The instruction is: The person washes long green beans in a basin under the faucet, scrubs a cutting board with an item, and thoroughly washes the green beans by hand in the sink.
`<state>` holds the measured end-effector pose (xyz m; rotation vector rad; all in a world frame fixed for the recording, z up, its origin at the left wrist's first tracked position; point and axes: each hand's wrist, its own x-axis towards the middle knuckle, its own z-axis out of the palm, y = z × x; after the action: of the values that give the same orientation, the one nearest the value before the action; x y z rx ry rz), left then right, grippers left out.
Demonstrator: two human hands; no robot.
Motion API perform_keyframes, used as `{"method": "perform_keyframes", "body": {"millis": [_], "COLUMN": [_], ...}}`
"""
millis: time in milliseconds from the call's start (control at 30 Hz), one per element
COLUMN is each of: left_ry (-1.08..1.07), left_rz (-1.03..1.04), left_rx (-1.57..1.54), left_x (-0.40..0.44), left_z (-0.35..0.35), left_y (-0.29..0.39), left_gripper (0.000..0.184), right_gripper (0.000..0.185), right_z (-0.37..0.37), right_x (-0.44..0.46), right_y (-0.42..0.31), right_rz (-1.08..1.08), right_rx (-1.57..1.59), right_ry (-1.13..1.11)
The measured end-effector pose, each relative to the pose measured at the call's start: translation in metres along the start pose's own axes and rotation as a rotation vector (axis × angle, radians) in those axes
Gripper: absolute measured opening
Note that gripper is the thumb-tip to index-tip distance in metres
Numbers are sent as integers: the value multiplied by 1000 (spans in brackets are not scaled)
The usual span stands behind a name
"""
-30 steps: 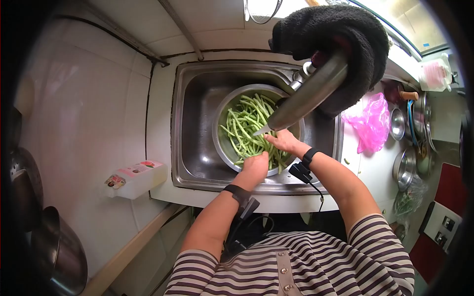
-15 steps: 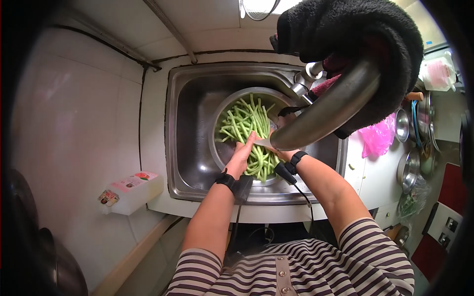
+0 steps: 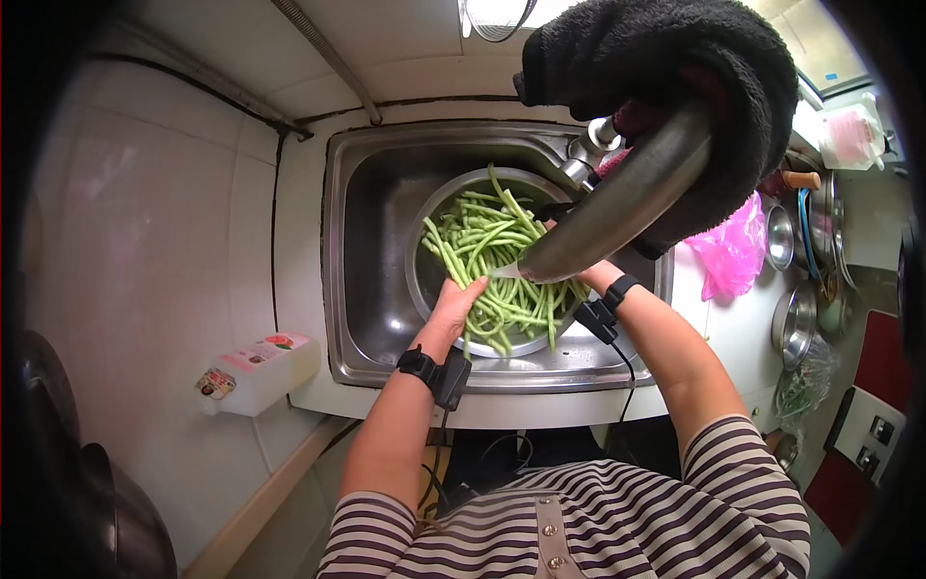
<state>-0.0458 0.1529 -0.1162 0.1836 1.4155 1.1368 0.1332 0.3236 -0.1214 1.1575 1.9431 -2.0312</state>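
My left hand (image 3: 451, 307) is low in the middle of the frame, just left of centre, and touches the long green beans (image 3: 497, 253). Its thumb lies over a bundle; the other fingers are out of sight beneath it, so I hold those pods in a loose grip, as far as I can judge. My right hand (image 3: 600, 276), right of centre, is partly behind the faucet spout (image 3: 617, 198); I cannot tell whether its fingers are spread or closed on anything.

The heap lies between my two hands, up and right from my left fingers, up and left from my right. My left is plainly the nearer to the pods at the heap's left edge, whose long axis slants from upper left down to lower right past my thumb. The rest cross in many directions.

Around the beans is the steel bowl (image 3: 416, 270), some pod ends hanging over its lower rim. It sits in the steel sink (image 3: 371, 222). The spout slants down above the heap from upper right, a black towel (image 3: 666, 48) draped over it. Farther right, a pink plastic bag (image 3: 728, 253) lies on the worktop (image 3: 550, 411).
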Motion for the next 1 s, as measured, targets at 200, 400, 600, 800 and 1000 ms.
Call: {"method": "perform_keyframes", "body": {"millis": [200,400,600,800,1000], "left_ry": [181,-174,-18,-121,-265], "left_rz": [243,-29,242,249,480], "left_rx": [810,1192,1358,1494,1672], "left_x": [17,-13,-16,-65,-91], "left_z": [-7,23,2,14,16], "left_y": [-39,-5,-26,-18,-24], "left_gripper": [106,86,82,70,52], "right_gripper": [98,93,88,77,52], "right_z": [59,47,59,50,62], "right_x": [-12,-27,-22,-79,-139], "right_y": [-6,-2,-22,-8,13], "right_rz": [-92,-150,5,-276,-277], "right_rx": [-914,-1039,-993,-1047,-1107], "right_ry": [238,-19,-28,290,508]}}
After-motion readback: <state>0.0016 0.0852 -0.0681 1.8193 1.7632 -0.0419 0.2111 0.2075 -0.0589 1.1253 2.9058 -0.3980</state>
